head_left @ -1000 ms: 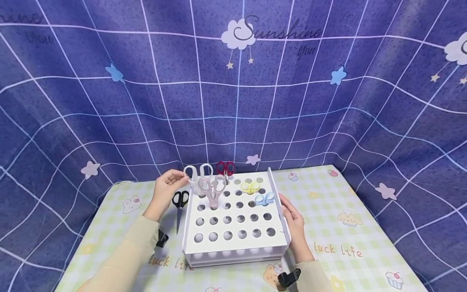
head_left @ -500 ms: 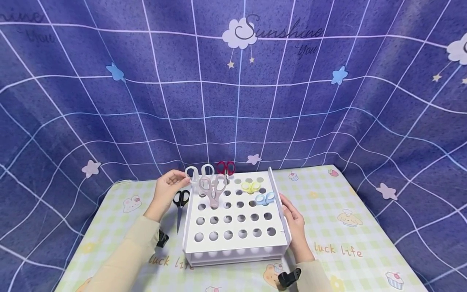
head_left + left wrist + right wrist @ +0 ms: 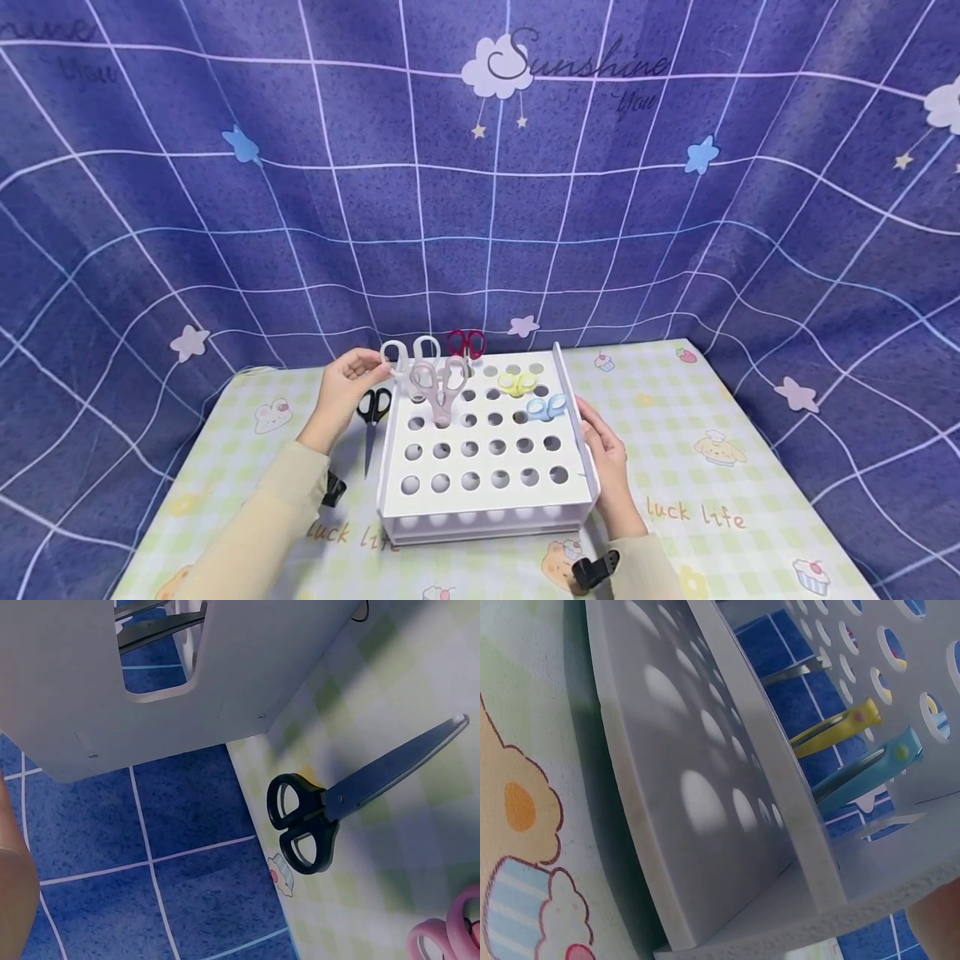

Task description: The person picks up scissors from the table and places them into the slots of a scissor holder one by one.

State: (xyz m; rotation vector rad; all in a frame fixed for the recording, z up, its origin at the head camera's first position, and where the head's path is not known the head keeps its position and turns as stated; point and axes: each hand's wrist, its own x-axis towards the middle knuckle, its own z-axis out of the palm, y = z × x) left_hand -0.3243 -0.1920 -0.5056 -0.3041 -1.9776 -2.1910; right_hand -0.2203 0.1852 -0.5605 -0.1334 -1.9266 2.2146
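Note:
At the back left of a white rack (image 3: 487,505) with rows of round holes, my left hand (image 3: 341,393) pinches the handle of white scissors (image 3: 405,365). Their blades are hidden. Pale pink scissors (image 3: 441,408) stand just in front, handles up in a hole. My right hand (image 3: 606,462) rests against the rack's right side with its fingers fairly straight. Red scissors (image 3: 467,343), yellow scissors (image 3: 517,383) and light blue scissors (image 3: 547,407) also stand in holes. Black-handled scissors (image 3: 315,817) lie on the cloth left of the rack.
The handles of bright pink scissors (image 3: 459,930) show at the corner of the left wrist view. A checked tablecloth (image 3: 667,417) covers the table. Behind it hangs a blue curtain (image 3: 525,208) with a grid pattern. The rack's side panel has a cutout.

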